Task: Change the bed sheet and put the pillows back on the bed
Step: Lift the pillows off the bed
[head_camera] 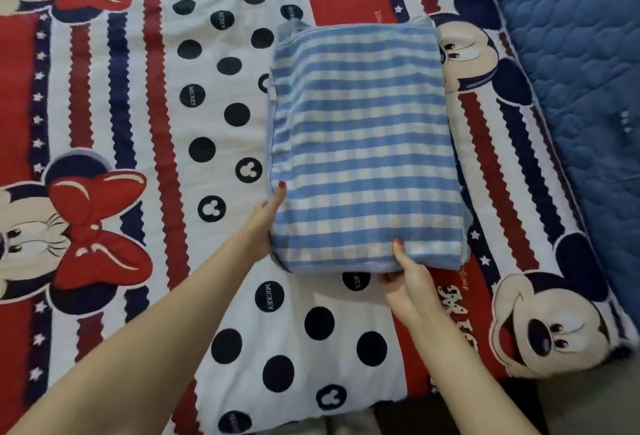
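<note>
A blue and white checked pillow (pixel 363 143) lies on the bed, over a cartoon-print sheet (pixel 156 123) in red, white and navy. My left hand (pixel 266 216) holds the pillow's near left side, thumb on top and fingers hidden underneath. My right hand (pixel 405 275) grips the pillow's near edge, thumb pressed on top and fingers curled below it.
A blue quilted mattress surface (pixel 581 53) shows bare along the right, past the sheet's edge. The sheet's near edge hangs over the front of the bed at the bottom, with a strip of floor (pixel 588 410) at the lower right.
</note>
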